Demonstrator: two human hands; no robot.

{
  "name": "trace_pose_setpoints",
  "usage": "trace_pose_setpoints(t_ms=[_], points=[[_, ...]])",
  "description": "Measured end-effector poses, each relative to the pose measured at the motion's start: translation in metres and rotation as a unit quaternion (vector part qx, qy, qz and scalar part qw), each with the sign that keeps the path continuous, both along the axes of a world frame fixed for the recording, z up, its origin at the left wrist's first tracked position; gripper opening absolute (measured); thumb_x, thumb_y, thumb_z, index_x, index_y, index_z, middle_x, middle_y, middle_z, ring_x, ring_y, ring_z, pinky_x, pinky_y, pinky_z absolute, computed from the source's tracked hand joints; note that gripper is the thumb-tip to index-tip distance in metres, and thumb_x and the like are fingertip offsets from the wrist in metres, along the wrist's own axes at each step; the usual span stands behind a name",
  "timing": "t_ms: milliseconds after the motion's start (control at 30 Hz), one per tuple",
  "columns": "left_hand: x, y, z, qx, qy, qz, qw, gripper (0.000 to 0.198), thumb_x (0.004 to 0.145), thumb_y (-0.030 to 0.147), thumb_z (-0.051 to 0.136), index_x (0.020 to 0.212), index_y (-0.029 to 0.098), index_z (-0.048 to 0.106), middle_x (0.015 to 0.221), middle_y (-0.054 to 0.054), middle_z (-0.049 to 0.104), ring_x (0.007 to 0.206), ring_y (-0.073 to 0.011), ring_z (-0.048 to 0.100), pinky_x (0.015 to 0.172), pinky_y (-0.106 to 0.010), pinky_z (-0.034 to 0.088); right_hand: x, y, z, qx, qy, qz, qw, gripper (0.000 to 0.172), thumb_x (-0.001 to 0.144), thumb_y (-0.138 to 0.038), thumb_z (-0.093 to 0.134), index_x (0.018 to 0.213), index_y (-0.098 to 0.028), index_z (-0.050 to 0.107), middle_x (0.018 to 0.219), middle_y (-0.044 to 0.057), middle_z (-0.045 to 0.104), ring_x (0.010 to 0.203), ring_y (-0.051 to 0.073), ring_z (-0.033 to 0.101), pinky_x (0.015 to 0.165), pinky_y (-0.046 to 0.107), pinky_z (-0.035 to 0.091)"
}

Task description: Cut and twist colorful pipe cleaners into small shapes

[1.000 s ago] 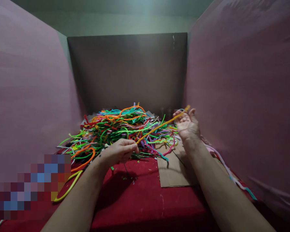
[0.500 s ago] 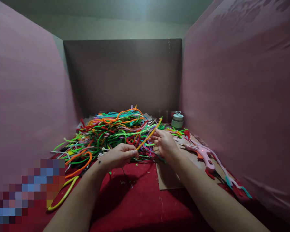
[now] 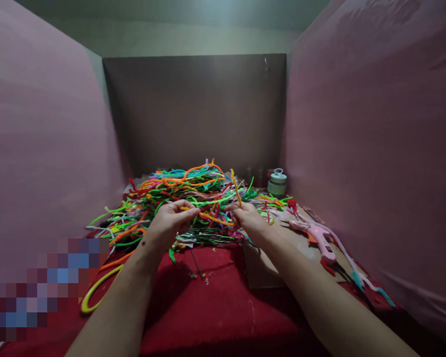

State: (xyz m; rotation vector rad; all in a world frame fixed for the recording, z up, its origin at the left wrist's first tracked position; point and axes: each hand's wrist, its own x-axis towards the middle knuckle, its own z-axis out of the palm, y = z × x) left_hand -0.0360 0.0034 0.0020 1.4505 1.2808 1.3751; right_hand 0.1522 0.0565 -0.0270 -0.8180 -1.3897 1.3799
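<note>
An orange-yellow pipe cleaner [image 3: 216, 218] stretches between my two hands, just in front of a heap of coloured pipe cleaners [image 3: 186, 191]. My left hand [image 3: 174, 216] pinches it near one end between thumb and fingers. Closed around its other part is my right hand [image 3: 247, 216], and beyond those fingers the pipe cleaner bends and sticks upward. Below the hands, a bundle of dark green stems [image 3: 211, 237] lies at the front of the heap.
To the right, a pink glue gun [image 3: 317, 238] rests on a cardboard sheet [image 3: 263, 272]. A pale green lidded jar [image 3: 277, 183] stands behind. Yellow scissor handles [image 3: 87, 300] lie at left on the red cloth [image 3: 208, 317]. Pink side walls and a dark back panel [image 3: 193, 109] surround the table.
My left hand has risen and moved up along the pipe cleaner. The pipe cleaner, slanted and nearly straight before, now lies roughly level between my hands, with its right end bent upward.
</note>
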Motion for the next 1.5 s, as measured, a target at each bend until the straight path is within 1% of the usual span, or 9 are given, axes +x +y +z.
trace_pose_setpoints(t_ms=[100,233,367,600,833,967,1133,1333,1500], points=[[0.001,-0.001,0.001,0.025,-0.1,-0.009,0.995,0.021,0.065,0.028,0.069,0.064,0.014,0.053,0.045,0.007,0.044,0.037,-0.0031,0.037,0.036,-0.015,0.026,-0.008,-0.014,-0.002,0.007,-0.06,0.06,0.996,0.016,0.076,-0.029,0.048,0.077,-0.015,0.055,0.043,-0.009,0.032,0.035,0.006,0.029,0.034,0.019,0.035],[0.007,0.0,-0.002,0.011,-0.216,-0.036,0.976,0.02,0.067,0.028,0.069,0.074,0.015,0.054,0.066,0.001,0.061,0.043,-0.0038,0.047,0.038,-0.014,0.034,-0.013,-0.03,-0.003,0.03,-0.107,0.168,0.979,0.027,0.077,-0.043,0.049,0.071,-0.017,0.05,0.047,-0.008,0.03,0.038,0.005,0.029,0.033,0.019,0.037],[0.011,0.005,-0.008,0.047,-0.27,-0.086,0.958,0.018,0.07,0.024,0.067,0.079,0.015,0.055,0.077,-0.003,0.065,0.049,-0.0046,0.052,0.043,-0.014,0.041,-0.015,-0.036,-0.006,0.037,-0.113,0.253,0.96,0.036,0.078,-0.05,0.048,0.063,-0.017,0.043,0.052,-0.007,0.031,0.04,0.005,0.032,0.033,0.018,0.04],[0.015,-0.002,-0.005,0.007,-0.316,-0.157,0.936,0.019,0.073,0.023,0.065,0.087,0.014,0.057,0.08,-0.004,0.067,0.049,-0.004,0.052,0.046,-0.014,0.044,-0.016,-0.041,-0.013,-0.022,-0.072,0.358,0.931,0.032,0.08,-0.047,0.05,0.081,-0.015,0.055,0.053,-0.007,0.034,0.037,0.004,0.03,0.033,0.02,0.041],[0.018,-0.002,-0.003,0.065,-0.303,-0.088,0.947,0.019,0.064,0.017,0.071,0.071,0.014,0.054,0.064,0.003,0.059,0.047,-0.0025,0.048,0.043,-0.012,0.037,-0.017,-0.044,-0.013,-0.062,-0.048,0.393,0.916,0.023,0.079,-0.037,0.054,0.085,-0.015,0.057,0.053,-0.008,0.034,0.036,0.004,0.029,0.034,0.019,0.042],[0.021,0.0,-0.002,0.173,-0.284,0.034,0.942,0.025,0.056,0.012,0.073,0.072,0.016,0.054,0.059,0.006,0.054,0.054,-0.0066,0.055,0.046,-0.014,0.038,-0.018,-0.043,-0.014,-0.065,-0.038,0.379,0.922,0.022,0.078,-0.036,0.056,0.072,-0.014,0.052,0.051,-0.009,0.03,0.035,0.003,0.026,0.032,0.019,0.04],[0.02,0.0,-0.002,0.269,-0.147,0.148,0.94,0.017,0.06,0.013,0.068,0.071,0.016,0.056,0.064,0.005,0.055,0.061,-0.0076,0.055,0.055,-0.017,0.041,-0.02,-0.045,-0.016,-0.106,0.007,0.378,0.92,0.026,0.08,-0.04,0.052,0.074,-0.015,0.053,0.053,-0.008,0.031,0.037,0.004,0.027,0.034,0.021,0.042],[0.012,0.003,-0.001,0.269,-0.19,0.182,0.926,0.018,0.06,0.014,0.068,0.072,0.017,0.056,0.064,0.005,0.056,0.058,-0.0063,0.053,0.054,-0.016,0.04,-0.02,-0.041,-0.014,-0.173,0.095,0.356,0.913,0.024,0.079,-0.035,0.054,0.085,-0.012,0.058,0.059,-0.006,0.037,0.04,0.004,0.029,0.035,0.022,0.043],[0.014,0.004,0.0,0.261,-0.215,0.16,0.928,0.025,0.061,0.013,0.068,0.083,0.018,0.059,0.062,0.005,0.057,0.056,-0.006,0.054,0.052,-0.015,0.04,-0.021,-0.037,-0.019,-0.204,0.092,0.357,0.907,0.014,0.071,-0.024,0.061,0.067,-0.013,0.053,0.054,-0.006,0.04,0.04,0.004,0.029,0.037,0.023,0.045]])
